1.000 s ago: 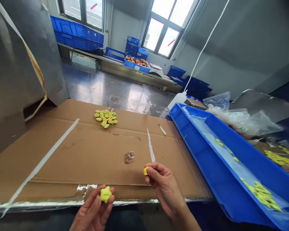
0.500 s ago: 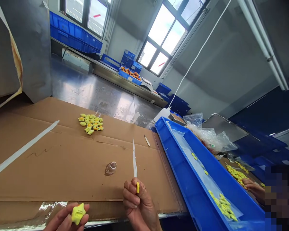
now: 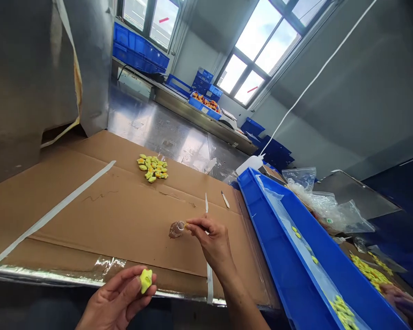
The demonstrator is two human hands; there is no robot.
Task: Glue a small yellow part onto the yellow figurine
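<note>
My left hand point(image 3: 124, 293) pinches a yellow star-shaped piece point(image 3: 146, 280) between thumb and fingers, over the front edge of the cardboard. A shallow oval mark shows on its upward face. Farther in, my right hand point(image 3: 213, 236) is closed in a pinch on a small yellow piece point(image 3: 187, 225), mostly hidden by the fingertips. Those fingertips are at the mouth of a small clear glass jar point(image 3: 176, 229) on the cardboard; whether they touch it I cannot tell. Beyond lies a cluster of yellow-green star pieces point(image 3: 152, 167), some with orange patches.
Cardboard point(image 3: 134, 215) covers the table, with white tape strips point(image 3: 60, 213). A small white-handled tool point(image 3: 225, 200) lies at the right. Beside it stands a long blue bin point(image 3: 261, 229) holding small yellow pieces point(image 3: 342, 311). A co-worker's hand point(image 3: 394, 295) is beyond the bin, near more yellow pieces point(image 3: 368, 270).
My right hand has moved forward and left to the jar's mouth with the small yellow piece. My left hand still holds the star. The camera view has turned slightly left.
</note>
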